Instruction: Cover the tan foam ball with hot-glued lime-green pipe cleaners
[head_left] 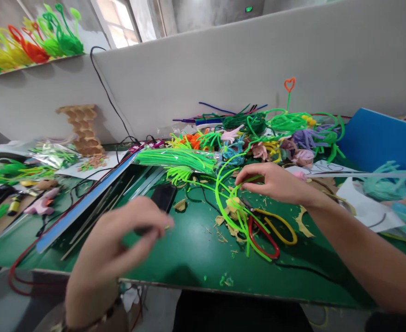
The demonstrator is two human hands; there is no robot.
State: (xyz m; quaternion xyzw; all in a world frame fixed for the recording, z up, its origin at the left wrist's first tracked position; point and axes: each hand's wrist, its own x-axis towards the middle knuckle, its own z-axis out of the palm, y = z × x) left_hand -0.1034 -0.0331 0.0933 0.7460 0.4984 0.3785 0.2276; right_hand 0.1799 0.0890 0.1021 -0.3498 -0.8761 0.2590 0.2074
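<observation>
My right hand (274,183) reaches over the green table (189,253) and pinches a neon green pipe cleaner (220,193) that loops down towards the scissors. Scissors with red and yellow handles (268,233) lie just below that hand, among paper scraps. My left hand (120,244) hovers near the front edge, blurred, with its fingers curled together in a pinch; what they hold is too small to make out. A black phone (164,196) lies just beyond the left hand.
A heap of coloured pipe cleaners (258,133) fills the back of the table, with a bagged bundle of green ones (175,159). Long strips and rods (85,203) lie at the left. A blue board (379,138) leans at the right. A grey partition wall stands behind.
</observation>
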